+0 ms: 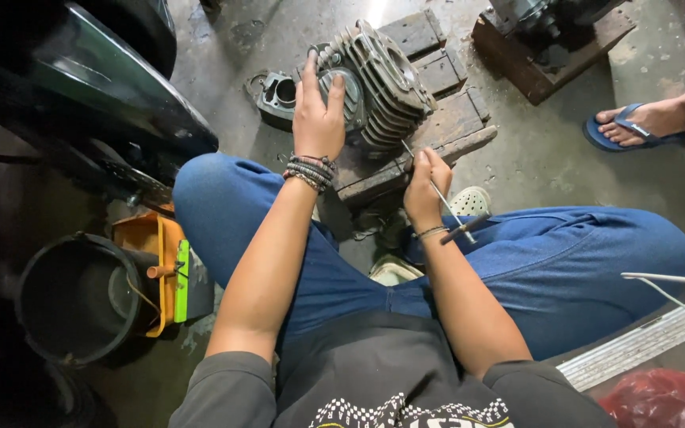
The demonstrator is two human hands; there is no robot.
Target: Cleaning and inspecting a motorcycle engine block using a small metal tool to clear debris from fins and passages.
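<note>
A grey finned engine cylinder (386, 83) lies on its side on a stack of dark wooden blocks (445, 131). My left hand (317, 111) rests flat against its near end, fingers spread over the round bore. My right hand (423, 186) grips a thin metal tool (441, 194) like a pen; its tip points at the lower fins and its dark handle sticks out past my wrist. I sit low with both knees in blue jeans on either side of the blocks.
A small metal part (279, 95) lies left of the cylinder. A black bucket (73, 297) and an orange container (156, 269) stand at my left, under a dark motorcycle body (97, 87). Another person's foot in a blue sandal (636, 127) is at the right. Another engine part on wood (549, 40) sits beyond.
</note>
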